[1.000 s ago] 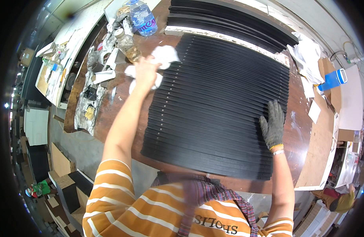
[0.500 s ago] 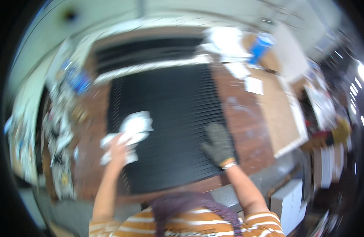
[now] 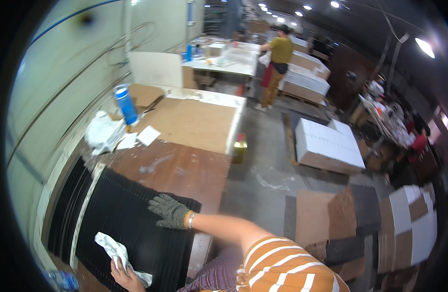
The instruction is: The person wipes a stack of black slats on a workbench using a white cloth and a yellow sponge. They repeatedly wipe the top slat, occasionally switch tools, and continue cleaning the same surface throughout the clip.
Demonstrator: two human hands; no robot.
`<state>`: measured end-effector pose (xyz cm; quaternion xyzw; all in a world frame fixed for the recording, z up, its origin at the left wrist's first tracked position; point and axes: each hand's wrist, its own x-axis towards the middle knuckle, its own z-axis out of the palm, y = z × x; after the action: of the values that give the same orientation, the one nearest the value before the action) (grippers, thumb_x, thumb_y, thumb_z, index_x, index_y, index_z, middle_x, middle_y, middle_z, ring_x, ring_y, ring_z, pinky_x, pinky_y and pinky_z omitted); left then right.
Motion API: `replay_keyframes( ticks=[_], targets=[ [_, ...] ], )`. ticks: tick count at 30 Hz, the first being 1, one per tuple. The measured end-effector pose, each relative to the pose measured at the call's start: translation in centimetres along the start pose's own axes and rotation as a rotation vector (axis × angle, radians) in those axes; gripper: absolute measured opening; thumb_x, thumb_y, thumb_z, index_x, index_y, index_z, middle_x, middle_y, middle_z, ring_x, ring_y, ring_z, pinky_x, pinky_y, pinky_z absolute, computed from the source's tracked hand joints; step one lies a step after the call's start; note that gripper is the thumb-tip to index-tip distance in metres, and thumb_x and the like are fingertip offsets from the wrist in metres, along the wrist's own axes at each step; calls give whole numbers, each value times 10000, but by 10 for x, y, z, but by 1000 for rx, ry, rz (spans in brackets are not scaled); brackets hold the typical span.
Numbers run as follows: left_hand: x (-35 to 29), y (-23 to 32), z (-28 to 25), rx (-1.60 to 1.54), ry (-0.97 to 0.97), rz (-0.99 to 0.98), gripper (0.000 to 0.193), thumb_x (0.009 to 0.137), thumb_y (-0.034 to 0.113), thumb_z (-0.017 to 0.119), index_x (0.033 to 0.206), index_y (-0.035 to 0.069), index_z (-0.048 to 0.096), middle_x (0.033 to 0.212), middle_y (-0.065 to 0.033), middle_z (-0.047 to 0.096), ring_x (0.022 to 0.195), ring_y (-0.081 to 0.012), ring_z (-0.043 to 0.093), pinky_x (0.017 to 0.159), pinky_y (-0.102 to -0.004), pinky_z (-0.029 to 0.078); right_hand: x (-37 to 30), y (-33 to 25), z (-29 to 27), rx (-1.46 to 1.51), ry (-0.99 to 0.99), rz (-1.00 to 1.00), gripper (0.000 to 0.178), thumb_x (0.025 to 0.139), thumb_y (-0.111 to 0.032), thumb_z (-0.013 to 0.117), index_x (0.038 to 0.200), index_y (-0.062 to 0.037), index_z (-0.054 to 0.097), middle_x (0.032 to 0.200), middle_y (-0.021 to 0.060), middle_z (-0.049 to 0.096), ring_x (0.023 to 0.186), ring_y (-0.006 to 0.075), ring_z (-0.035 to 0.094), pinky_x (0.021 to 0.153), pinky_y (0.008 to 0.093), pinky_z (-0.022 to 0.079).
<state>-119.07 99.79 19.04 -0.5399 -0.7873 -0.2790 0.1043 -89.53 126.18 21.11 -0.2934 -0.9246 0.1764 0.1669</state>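
A wide black ribbed sheet, or a stack of such strips [image 3: 136, 228], covers the near part of the brown work table. My left hand [image 3: 126, 277] is bare and closed on a crumpled white cloth [image 3: 112, 246], which rests against the black surface. My right hand [image 3: 170, 211] wears a dark grey knitted glove with a yellowish cuff. It lies palm down on the black sheet near its right part, fingers spread, with nothing in it. A pale bracelet circles that wrist.
Beyond the sheet stand a blue bottle [image 3: 126, 104], a white plastic bag [image 3: 105, 131], white paper pieces [image 3: 148, 135] and a brown board [image 3: 195, 121]. A clear bottle [image 3: 63, 280] lies lower left. Stacked white boxes [image 3: 328, 143] stand on the floor; a person [image 3: 277, 63] works farther off.
The view has swung to the right, bringing the workshop floor into sight. The left hand still holds the cloth, and the gloved right hand still lies on the black sheet.
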Motion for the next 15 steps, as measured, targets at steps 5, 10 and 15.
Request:
replay_keyframes(
  ticks=[5,10,15],
  targets=[
    [22,50,1,-7,17,235,385,1052,347,619,1336,109,723,1326,-240,669,1153,-421,659,1009,-520,507,-107,29,-30,18,227,353,678,972,-406,631,1520,-31,495,1618,225,422,1543,379,323,1304,504,175],
    [49,81,31,-218,44,409,314,1019,237,671,1256,43,742,1132,-267,727,998,-448,695,864,-522,544,-242,62,-29,-127,308,758,651,1007,-429,573,1521,-37,492,1604,226,430,1526,382,333,1283,503,200],
    [63,103,77,-173,-8,369,384,986,307,739,1291,73,747,1258,-223,713,1127,-407,673,980,-500,526,-291,106,-43,-278,342,802,656,1010,-433,549,1517,-22,482,1590,237,431,1503,391,354,1268,499,219]
  ],
)
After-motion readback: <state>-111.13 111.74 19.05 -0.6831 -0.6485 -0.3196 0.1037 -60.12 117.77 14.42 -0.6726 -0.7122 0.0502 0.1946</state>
